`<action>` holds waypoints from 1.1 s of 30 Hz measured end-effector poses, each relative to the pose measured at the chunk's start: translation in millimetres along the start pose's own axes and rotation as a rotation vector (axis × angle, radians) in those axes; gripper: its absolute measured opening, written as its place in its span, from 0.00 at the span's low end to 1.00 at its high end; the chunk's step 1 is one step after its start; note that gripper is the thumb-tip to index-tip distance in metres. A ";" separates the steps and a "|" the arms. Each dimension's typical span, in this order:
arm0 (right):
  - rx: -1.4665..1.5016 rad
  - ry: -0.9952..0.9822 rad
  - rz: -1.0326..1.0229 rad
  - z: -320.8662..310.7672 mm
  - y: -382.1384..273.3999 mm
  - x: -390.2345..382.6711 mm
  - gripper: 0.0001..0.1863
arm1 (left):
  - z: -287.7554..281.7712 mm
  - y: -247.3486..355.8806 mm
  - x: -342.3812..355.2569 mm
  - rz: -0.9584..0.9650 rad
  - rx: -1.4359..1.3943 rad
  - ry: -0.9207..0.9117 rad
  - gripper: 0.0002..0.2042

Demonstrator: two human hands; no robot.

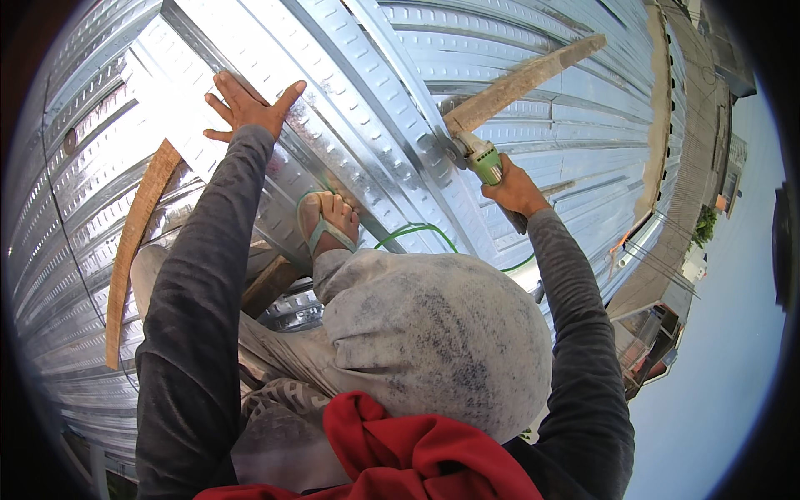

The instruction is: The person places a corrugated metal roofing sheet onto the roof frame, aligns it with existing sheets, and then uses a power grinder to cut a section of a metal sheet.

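My right hand [518, 192] is wrapped round the body of a green angle grinder [485, 163]. The grinder's disc end meets the raised edge of a ribbed metal decking sheet [392, 142]; whether the disc spins or cuts, I cannot tell. My left hand [250, 106] lies with fingers spread on the same shiny sheets, further left, pressing flat with nothing in it. A green cord [425, 226] loops over the metal between my sandalled foot [331, 218] and the grinder.
A wooden plank [525, 81] lies beyond the grinder, and a curved-looking board [137, 250] lies left of my left arm. A thin black cable [62, 217] runs along the far left. At the right, the decking ends at a concrete edge [658, 108] with buildings below.
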State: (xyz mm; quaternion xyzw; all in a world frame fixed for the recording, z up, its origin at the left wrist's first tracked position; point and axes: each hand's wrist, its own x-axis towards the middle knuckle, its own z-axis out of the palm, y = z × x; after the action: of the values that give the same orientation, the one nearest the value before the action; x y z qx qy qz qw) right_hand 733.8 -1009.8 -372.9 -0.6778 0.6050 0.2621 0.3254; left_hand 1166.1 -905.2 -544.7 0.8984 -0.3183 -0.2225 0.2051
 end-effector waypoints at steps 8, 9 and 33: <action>-0.087 -0.027 -0.001 -2.1 12.2 0.6 0.33 | -5.2 -0.3 0.6 -0.024 0.041 -0.037 0.74; -0.091 -0.031 0.003 -2.0 15.3 -3.3 0.33 | -6.1 0.5 1.5 -0.025 0.050 -0.039 0.74; 1.046 0.414 0.389 23.7 78.2 -315.4 0.24 | -309.6 -122.4 -57.8 0.205 0.547 -0.854 0.41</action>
State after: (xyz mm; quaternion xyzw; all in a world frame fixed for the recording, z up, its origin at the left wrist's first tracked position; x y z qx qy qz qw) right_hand 616.0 -791.4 -161.8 -0.3412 0.8178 -0.1535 0.4374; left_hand 1348.8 -709.4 -338.7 0.7124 -0.5068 -0.4567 -0.1648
